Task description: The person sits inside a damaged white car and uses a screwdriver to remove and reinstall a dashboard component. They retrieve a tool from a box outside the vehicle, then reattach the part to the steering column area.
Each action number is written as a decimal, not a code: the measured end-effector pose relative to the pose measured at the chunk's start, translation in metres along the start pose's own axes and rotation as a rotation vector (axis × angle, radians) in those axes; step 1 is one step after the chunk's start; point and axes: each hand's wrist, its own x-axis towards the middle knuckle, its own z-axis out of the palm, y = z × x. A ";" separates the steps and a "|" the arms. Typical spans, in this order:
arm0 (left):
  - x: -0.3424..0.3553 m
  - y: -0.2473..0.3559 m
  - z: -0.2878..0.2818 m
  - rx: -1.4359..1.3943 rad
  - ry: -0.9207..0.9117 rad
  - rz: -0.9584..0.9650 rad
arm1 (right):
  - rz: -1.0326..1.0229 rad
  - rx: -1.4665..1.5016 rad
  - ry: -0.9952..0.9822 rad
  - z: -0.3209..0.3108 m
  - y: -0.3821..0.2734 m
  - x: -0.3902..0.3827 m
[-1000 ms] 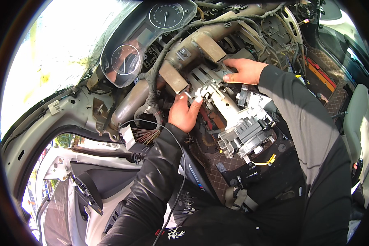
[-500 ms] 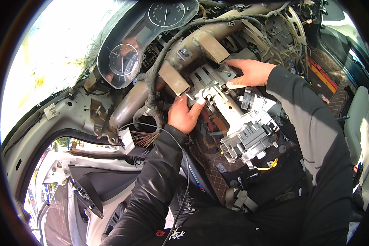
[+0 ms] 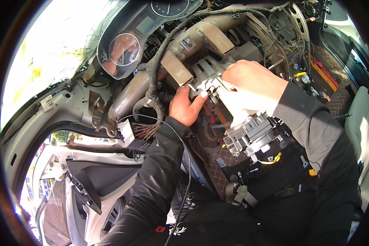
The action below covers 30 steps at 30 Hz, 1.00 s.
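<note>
A metal steering column (image 3: 207, 70) runs from its slotted bracket under the brown crossbeam (image 3: 129, 100) toward me, ending in a grey-black switch module (image 3: 254, 135). My left hand (image 3: 183, 107) is closed around the bracket's left edge, thumb on top, fingers hidden underneath. My right hand (image 3: 256, 84) lies over the column's right side, back of the hand up and fingers curled in. Whatever it grips is hidden beneath it. A thin rod (image 3: 276, 64) shows just beyond its knuckles; whether the hand touches it, I cannot tell.
An instrument cluster (image 3: 145, 30) leans at the upper left. A thick wiring harness (image 3: 155, 67) follows the crossbeam. Cut wires (image 3: 145, 130) hang near my left wrist, and a thin black cable crosses that forearm. Loose parts and a yellow connector (image 3: 313, 172) lie on the floor. The door stands open at left.
My right hand has turned from an open-fingered hold on the bracket's right edge to a curled hand over the column, nearer me. The left hand keeps its hold. The view has shifted slightly.
</note>
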 end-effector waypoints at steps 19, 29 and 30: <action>0.006 -0.023 0.010 -0.118 -0.007 0.034 | 0.159 -0.023 -0.053 -0.003 -0.015 -0.001; 0.010 -0.030 0.014 -0.110 0.084 0.233 | 0.230 0.020 -0.101 -0.006 -0.019 -0.003; 0.008 -0.029 0.013 -0.170 0.020 0.093 | 0.237 0.021 -0.073 -0.006 -0.018 -0.004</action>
